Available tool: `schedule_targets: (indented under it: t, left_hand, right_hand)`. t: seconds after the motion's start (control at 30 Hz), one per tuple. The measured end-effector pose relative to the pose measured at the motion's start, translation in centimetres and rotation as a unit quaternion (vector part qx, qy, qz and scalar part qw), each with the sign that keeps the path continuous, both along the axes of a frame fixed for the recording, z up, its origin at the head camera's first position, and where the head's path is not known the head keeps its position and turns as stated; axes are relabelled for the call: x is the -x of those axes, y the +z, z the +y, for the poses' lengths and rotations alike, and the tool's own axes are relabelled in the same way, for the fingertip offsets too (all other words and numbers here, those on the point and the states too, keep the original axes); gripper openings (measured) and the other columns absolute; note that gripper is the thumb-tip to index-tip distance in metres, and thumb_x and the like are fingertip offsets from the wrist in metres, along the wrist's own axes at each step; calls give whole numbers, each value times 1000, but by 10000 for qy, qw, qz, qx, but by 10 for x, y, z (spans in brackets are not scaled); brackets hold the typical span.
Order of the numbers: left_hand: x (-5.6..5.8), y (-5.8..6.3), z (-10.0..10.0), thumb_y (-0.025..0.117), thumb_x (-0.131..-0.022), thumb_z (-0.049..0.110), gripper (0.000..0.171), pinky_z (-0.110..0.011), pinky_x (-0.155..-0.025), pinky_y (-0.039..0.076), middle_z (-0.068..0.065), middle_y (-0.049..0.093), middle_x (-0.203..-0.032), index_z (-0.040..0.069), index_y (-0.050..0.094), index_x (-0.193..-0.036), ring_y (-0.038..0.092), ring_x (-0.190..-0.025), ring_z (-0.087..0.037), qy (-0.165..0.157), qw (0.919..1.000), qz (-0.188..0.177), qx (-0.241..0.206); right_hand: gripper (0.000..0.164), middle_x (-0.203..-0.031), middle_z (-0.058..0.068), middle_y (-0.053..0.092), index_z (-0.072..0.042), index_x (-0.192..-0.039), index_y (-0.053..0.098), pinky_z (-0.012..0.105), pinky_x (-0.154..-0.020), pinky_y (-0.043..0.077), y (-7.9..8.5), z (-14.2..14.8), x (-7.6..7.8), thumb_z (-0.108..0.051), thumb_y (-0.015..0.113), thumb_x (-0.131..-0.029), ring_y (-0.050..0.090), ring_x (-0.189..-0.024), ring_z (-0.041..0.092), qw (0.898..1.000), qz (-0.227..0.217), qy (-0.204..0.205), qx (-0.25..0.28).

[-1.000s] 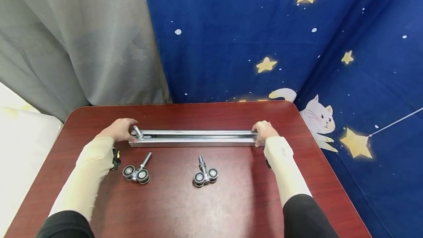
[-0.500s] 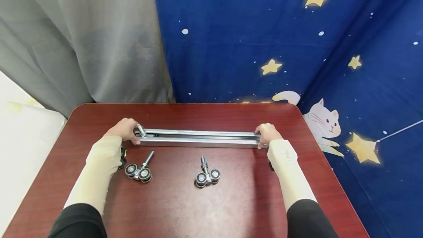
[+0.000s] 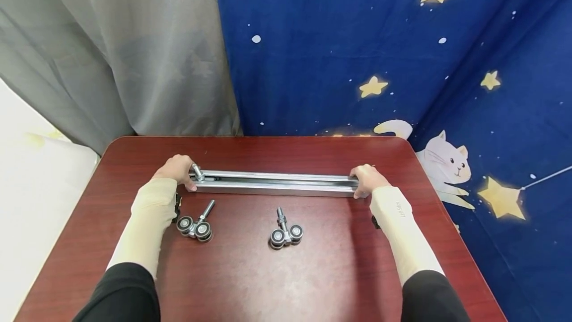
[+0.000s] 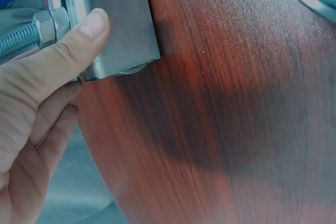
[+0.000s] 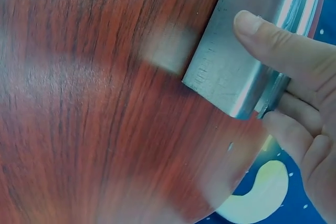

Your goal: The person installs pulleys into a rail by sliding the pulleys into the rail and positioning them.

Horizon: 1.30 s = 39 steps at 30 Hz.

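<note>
Where the tabletop (image 3: 243,282) fills the lower frame, we list one left trolley (image 3: 194,228), left of centre, and one centre trolley (image 3: 286,236), both loose, with paired wheels and threaded stem. We judge them dense, hard, inclined to roll; the stem looks the steadier hold.

Beyond, across mid-frame: one metal rail (image 3: 277,189), slotted side up; whether resting or just lifted, we cannot tell. We judge it stiff, fairly weighty, smooth enough to slip, not fragile, its cut ends possibly sharp. Best hold: the side walls near both ends.

Left hand (image 3: 176,169): gripping the rail's left end, thumb on the near wall, beside a bolt (image 3: 198,172) standing tilted from the slot. Right hand (image 3: 368,180): gripping the right end, thumb likewise on the near wall.

Farthest: grey curtain (image 3: 174,63), upper left; blue curtain (image 3: 304,63), upper centre and right.
</note>
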<state>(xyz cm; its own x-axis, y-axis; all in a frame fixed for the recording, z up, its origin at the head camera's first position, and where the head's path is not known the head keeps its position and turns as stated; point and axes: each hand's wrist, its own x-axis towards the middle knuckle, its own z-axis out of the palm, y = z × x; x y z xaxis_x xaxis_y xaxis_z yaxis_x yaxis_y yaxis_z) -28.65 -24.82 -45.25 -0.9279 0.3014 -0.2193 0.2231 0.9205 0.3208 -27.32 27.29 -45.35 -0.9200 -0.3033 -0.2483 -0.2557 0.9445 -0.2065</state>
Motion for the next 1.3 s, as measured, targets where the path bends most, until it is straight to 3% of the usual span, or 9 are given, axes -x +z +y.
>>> schedule_targets:
  t: [0.13, 0.33, 0.5, 0.7, 0.9, 1.0, 1.13, 1.3]
  left_hand:
    - [2, 1, 4, 87, -50, 14, 49, -40, -67, 46, -8, 66, -77, -1, 69, -94, 52, -70, -21, 3, 10000, 7, 69]
    - [5, 0, 5, 87, -50, 14, 48, -40, -69, 46, -10, 66, -77, -1, 70, -93, 52, -71, -22, -3, 10000, -45, 42]
    - [6, 1, 5, 87, -50, 14, 50, -41, -68, 47, -10, 66, -79, -2, 69, -94, 53, -71, -21, 26, 10000, -57, 36]
    - [6, 4, 8, 87, -50, 13, 44, -41, -67, 46, -9, 64, -75, 1, 70, -89, 51, -69, -22, -68, 9998, -43, 208]
    - [7, 3, 5, 87, -50, 12, 44, -40, -66, 46, -8, 64, -75, 0, 70, -89, 52, -69, -22, -77, 9997, -30, 224]
    - [7, 1, 3, 87, -49, 12, 45, -41, -67, 46, -8, 64, -75, 0, 70, -88, 52, -69, -22, -92, 9998, -11, 169]
    - [6, 1, 2, 87, -48, 13, 45, -41, -68, 46, -9, 64, -75, 0, 70, -88, 52, -70, -23, -46, 9999, -32, 94]
    - [3, 3, 4, 87, -49, 12, 43, -41, -68, 46, -10, 65, -77, 1, 70, -88, 51, -70, -23, 69, 9999, -101, 60]
  right_hand:
    - [59, -105, 15, 63, 0, -107, 64, 42, -78, 48, 3, -1, 2, -14, 85, -54, 58, -92, 27, 9996, -74, 123, -252]
    - [64, -109, 18, 62, 4, -113, 61, 45, -83, 46, 13, -16, 2, -35, 80, -65, 58, -99, 30, 9993, -176, 170, -295]
    - [54, -111, 17, 62, 4, -115, 60, 44, -90, 44, 26, -51, 4, -35, 68, -78, 57, -104, 30, 9988, 269, 411, 21]
    - [41, -105, 14, 65, 2, -109, 64, 38, -88, 46, 34, -105, -4, -29, 66, -81, 60, -100, 26, 9915, 471, 1053, 608]
    - [30, -89, 9, 69, -1, -98, 69, 32, -74, 49, 30, -147, -13, -24, 69, -79, 62, -76, 17, 9796, 389, 1746, 913]
    - [29, -88, 8, 69, -1, -97, 69, 31, -73, 49, 23, -159, -17, -23, 69, -78, 60, -73, 15, 9777, 286, 1910, 820]
    - [28, -90, 9, 68, -1, -95, 69, 33, -79, 48, 14, -171, -26, -23, 70, -78, 61, -81, 18, 9767, 285, 2047, 572]
    - [23, -68, -1, 62, -4, -86, 69, 28, -69, 48, 8, -185, -40, -26, 69, -78, 57, -67, 12, 9738, 207, 2238, 350]
